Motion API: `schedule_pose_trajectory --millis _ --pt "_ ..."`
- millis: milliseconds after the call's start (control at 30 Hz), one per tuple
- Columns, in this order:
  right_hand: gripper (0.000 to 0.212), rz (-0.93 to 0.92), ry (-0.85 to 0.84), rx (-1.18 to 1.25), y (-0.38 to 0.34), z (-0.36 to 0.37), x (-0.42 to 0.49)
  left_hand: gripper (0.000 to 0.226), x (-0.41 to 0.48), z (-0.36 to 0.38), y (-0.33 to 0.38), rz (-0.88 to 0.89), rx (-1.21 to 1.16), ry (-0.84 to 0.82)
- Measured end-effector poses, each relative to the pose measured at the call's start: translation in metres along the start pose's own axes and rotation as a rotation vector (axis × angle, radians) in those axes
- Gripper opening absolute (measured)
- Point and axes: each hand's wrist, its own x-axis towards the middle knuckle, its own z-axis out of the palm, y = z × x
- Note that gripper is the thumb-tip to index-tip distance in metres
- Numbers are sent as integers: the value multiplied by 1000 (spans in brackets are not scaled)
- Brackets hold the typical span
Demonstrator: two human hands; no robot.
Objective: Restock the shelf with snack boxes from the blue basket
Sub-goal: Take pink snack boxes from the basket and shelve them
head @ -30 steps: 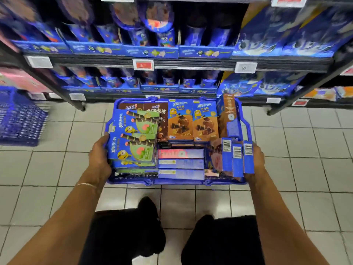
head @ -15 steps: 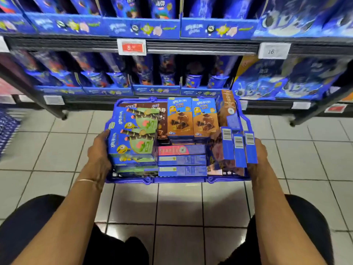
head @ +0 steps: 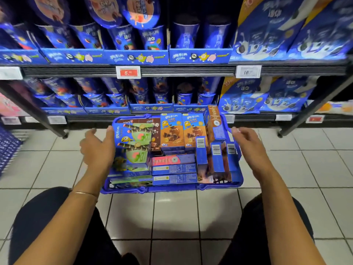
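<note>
Blue basket (head: pixel 172 189) of snack boxes (head: pixel 172 133) sits on the floor before the shelf (head: pixel 181 70); my left hand (head: pixel 97 148) and right hand (head: pixel 248 142) flank it, fingers slack and empty, so next I'd grasp a box.

Pale floor tiles (head: pixel 175 213), blurred blue crate (head: pixel 7 148), perhaps

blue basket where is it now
Head view, centre: the blue basket sits on the tiled floor before the bottom shelf, between the left hand and right hand.
</note>
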Motion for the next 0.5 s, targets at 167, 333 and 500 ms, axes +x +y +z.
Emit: schedule_pose_trajectory --millis 167,333,500 --pt "105 -120 -117 -632 -10 33 -28 52 -85 25 14 474 63 -169" --pt "119 23 50 -740 5 64 -41 64 -138 60 3 744 194 -464" --pt "100 -15 141 -697 8 84 -42 73 -158 83 -7 708 107 -592"
